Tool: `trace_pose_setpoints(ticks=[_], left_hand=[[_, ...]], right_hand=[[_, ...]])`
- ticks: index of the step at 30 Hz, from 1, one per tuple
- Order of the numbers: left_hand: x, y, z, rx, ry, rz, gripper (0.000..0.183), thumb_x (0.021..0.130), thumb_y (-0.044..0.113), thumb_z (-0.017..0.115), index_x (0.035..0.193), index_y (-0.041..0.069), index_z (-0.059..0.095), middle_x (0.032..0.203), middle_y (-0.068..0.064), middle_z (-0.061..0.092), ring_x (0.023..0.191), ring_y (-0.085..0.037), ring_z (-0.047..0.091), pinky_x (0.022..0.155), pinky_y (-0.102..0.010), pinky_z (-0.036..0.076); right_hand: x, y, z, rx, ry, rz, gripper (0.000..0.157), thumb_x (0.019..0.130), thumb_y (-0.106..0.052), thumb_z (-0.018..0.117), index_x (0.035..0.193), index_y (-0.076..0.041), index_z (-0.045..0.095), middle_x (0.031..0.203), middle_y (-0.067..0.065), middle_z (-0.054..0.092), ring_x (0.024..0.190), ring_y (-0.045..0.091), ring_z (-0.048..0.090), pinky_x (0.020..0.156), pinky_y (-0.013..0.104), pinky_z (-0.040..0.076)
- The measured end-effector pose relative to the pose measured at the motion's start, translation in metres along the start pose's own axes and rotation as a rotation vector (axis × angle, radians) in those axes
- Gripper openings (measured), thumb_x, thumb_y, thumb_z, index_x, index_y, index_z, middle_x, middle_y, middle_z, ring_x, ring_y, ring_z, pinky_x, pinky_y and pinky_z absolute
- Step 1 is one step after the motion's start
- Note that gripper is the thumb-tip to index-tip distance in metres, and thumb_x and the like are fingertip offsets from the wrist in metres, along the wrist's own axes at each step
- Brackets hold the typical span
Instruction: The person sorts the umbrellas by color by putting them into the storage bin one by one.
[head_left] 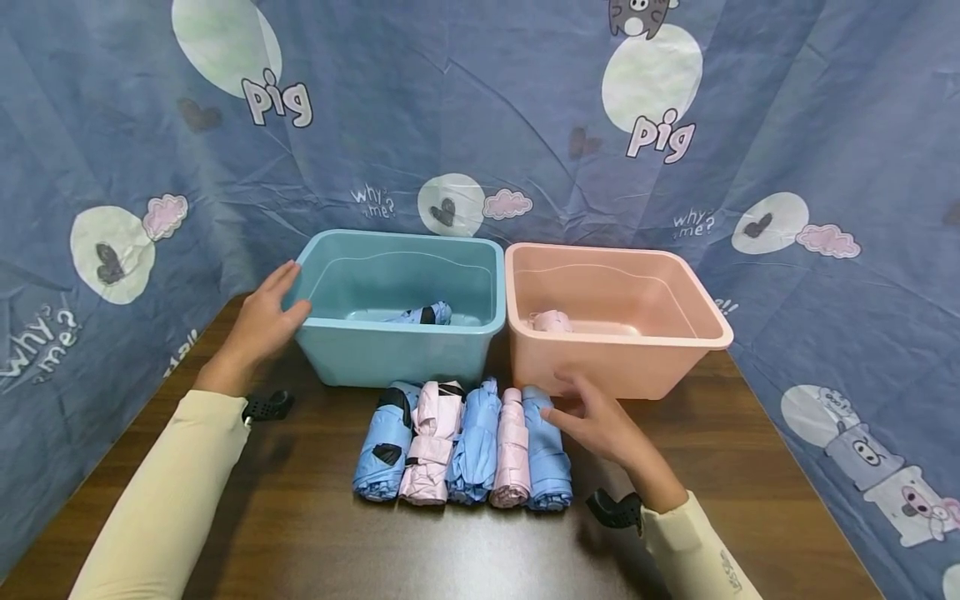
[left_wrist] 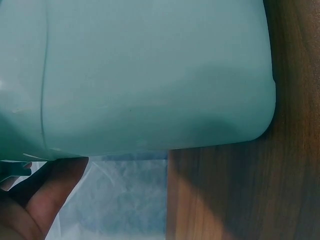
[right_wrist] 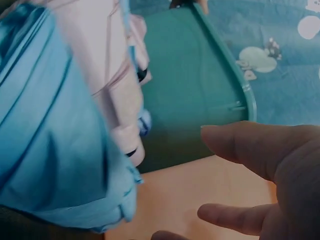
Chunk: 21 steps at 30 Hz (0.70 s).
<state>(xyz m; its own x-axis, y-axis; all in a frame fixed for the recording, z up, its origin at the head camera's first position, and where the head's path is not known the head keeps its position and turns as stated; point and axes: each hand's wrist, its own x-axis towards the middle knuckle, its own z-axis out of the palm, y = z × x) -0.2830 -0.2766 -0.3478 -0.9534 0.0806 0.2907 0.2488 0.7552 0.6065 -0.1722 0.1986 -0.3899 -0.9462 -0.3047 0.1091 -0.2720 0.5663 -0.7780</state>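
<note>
My left hand (head_left: pixel 258 321) rests at the left rim of a teal bin (head_left: pixel 397 354), its fingers loosely extended. In the left wrist view its thumb (left_wrist: pixel 55 192) lies along the bin's edge. My right hand (head_left: pixel 603 421), holding nothing, hovers beside the upper end of a folded blue umbrella (head_left: pixel 549 462), thumb and fingers apart. That umbrella ends a side-by-side row on the right. Leftward from it lie a slim pink umbrella (head_left: pixel 512 454), a pleated blue umbrella (head_left: pixel 474 442), a wider pink umbrella (head_left: pixel 430 454) and a blue umbrella with black patches (head_left: pixel 378 462).
A peach bin (head_left: pixel 615 367) stands right of the teal one, both behind the row. Inside the teal bin lies a blue and black umbrella (head_left: pixel 437 313); a pink rolled umbrella (head_left: pixel 552 322) lies in the peach bin. A printed blue cloth (head_left: pixel 555 200) hangs behind the brown table (head_left: pixel 315 517).
</note>
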Motion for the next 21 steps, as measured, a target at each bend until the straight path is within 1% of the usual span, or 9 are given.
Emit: trace_pose_setpoints(ticks=[4, 9, 11, 13, 16, 19, 21], left_hand=[[0.000, 0.000, 0.001, 0.006, 0.008, 0.007, 0.066, 0.094, 0.022, 0.046, 0.152, 0.002, 0.023, 0.159, -0.016, 0.018, 0.142, -0.043, 0.018, 0.109, -0.062, 0.021], [0.000, -0.001, 0.001, 0.013, 0.019, 0.016, 0.066, 0.094, 0.024, 0.045, 0.152, 0.001, 0.024, 0.158, -0.017, 0.020, 0.142, -0.044, 0.019, 0.109, -0.062, 0.022], [0.000, -0.002, 0.002, 0.011, 0.023, 0.022, 0.066, 0.093, 0.024, 0.045, 0.152, 0.001, 0.024, 0.158, -0.017, 0.021, 0.141, -0.044, 0.020, 0.109, -0.062, 0.022], [0.000, -0.002, 0.002, 0.008, 0.025, 0.024, 0.066, 0.094, 0.024, 0.045, 0.151, 0.000, 0.024, 0.158, -0.017, 0.021, 0.142, -0.044, 0.020, 0.109, -0.062, 0.022], [0.000, -0.003, 0.002, 0.005, 0.025, 0.025, 0.066, 0.094, 0.025, 0.045, 0.151, 0.000, 0.024, 0.158, -0.018, 0.020, 0.142, -0.044, 0.019, 0.109, -0.062, 0.022], [0.000, -0.004, 0.002, 0.001, 0.023, 0.022, 0.066, 0.094, 0.025, 0.045, 0.152, 0.000, 0.024, 0.158, -0.018, 0.020, 0.142, -0.043, 0.018, 0.109, -0.062, 0.022], [0.000, -0.004, 0.003, -0.004, 0.021, 0.020, 0.067, 0.094, 0.024, 0.045, 0.152, 0.001, 0.023, 0.158, -0.017, 0.019, 0.142, -0.043, 0.018, 0.109, -0.062, 0.021]], right_hand=[[0.002, 0.007, 0.004, -0.057, -0.007, 0.055, 0.068, 0.087, -0.033, 0.070, 0.142, -0.003, 0.041, 0.136, 0.020, 0.050, 0.111, 0.037, 0.056, 0.088, 0.048, 0.050], [0.005, 0.015, 0.009, -0.078, -0.043, 0.127, 0.070, 0.085, -0.043, 0.070, 0.140, -0.008, 0.044, 0.136, 0.016, 0.052, 0.111, 0.034, 0.057, 0.087, 0.045, 0.050], [0.006, 0.018, 0.010, -0.076, -0.068, 0.154, 0.070, 0.085, -0.045, 0.070, 0.139, -0.010, 0.044, 0.133, 0.015, 0.053, 0.109, 0.033, 0.057, 0.081, 0.043, 0.053], [0.006, 0.020, 0.012, -0.048, -0.103, 0.189, 0.070, 0.084, -0.045, 0.071, 0.140, -0.013, 0.044, 0.129, 0.015, 0.054, 0.105, 0.031, 0.057, 0.073, 0.041, 0.054], [0.006, 0.023, 0.015, 0.046, -0.161, 0.249, 0.072, 0.083, -0.044, 0.073, 0.143, -0.018, 0.041, 0.120, 0.018, 0.056, 0.098, 0.031, 0.059, 0.062, 0.040, 0.056], [0.006, 0.024, 0.019, 0.116, -0.198, 0.273, 0.075, 0.083, -0.042, 0.073, 0.145, -0.021, 0.037, 0.116, 0.020, 0.057, 0.094, 0.030, 0.061, 0.058, 0.041, 0.056], [0.006, 0.023, 0.021, 0.119, -0.202, 0.260, 0.077, 0.083, -0.042, 0.074, 0.146, -0.022, 0.035, 0.117, 0.021, 0.057, 0.094, 0.031, 0.061, 0.058, 0.040, 0.056]])
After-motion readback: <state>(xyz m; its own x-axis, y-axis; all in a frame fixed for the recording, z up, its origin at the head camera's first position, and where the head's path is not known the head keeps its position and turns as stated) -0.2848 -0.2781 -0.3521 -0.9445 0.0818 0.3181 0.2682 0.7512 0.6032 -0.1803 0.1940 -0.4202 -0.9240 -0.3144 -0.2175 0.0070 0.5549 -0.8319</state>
